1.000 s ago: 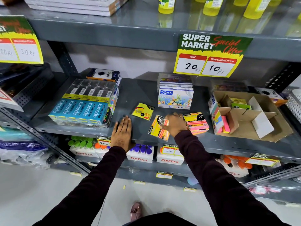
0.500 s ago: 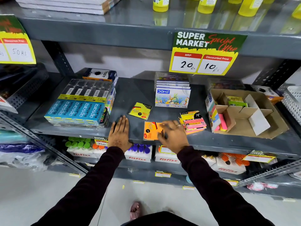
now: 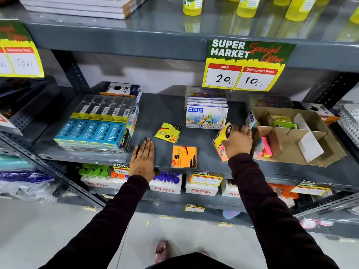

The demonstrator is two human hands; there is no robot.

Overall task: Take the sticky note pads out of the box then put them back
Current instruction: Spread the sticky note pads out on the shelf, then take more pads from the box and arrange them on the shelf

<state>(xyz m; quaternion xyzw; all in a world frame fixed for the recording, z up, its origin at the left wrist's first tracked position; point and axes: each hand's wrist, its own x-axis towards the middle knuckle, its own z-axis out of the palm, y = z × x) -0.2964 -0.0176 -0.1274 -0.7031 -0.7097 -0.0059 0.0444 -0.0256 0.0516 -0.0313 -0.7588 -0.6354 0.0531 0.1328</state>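
2 sticky note pads (image 3: 184, 156) are left lying between the hands, a pad stack (image 3: 221, 144) is gripped by the right hand (image 3: 240, 141) beside the box (image 3: 330, 136), the left hand (image 3: 143, 158) laid flat, unclenched.

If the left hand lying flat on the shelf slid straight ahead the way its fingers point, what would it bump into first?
The left hand points toward the back of the shelf. That path looks free; the yellow sticky note pad lies just right of it, though a slight drift might clip it.
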